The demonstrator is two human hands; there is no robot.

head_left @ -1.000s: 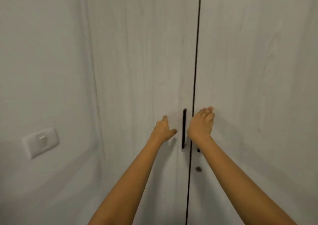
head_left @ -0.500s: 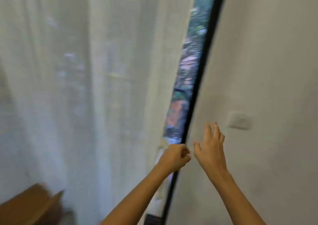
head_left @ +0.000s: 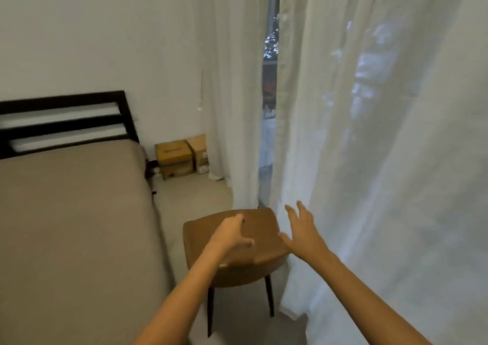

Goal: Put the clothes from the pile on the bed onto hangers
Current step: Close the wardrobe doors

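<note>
Both hands empty, raised over brown chair [head_left: 264,226].
Left hand [head_left: 232,235] loosely curled; right hand [head_left: 301,230] spread wide beside the curtain [head_left: 369,160] edge. Bed [head_left: 66,226] fills the left, its side edge near the chair. A floor strip [head_left: 190,202] runs between them to the cardboard boxes [head_left: 174,157].

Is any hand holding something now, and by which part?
Nothing is held: the left hand is loosely curled, the right hand spread, both empty.

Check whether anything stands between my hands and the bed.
The brown chair stands just ahead of the left hand and right hand, right of the bed. A strip of floor separates chair and bed. No clothes pile is in view.
</note>
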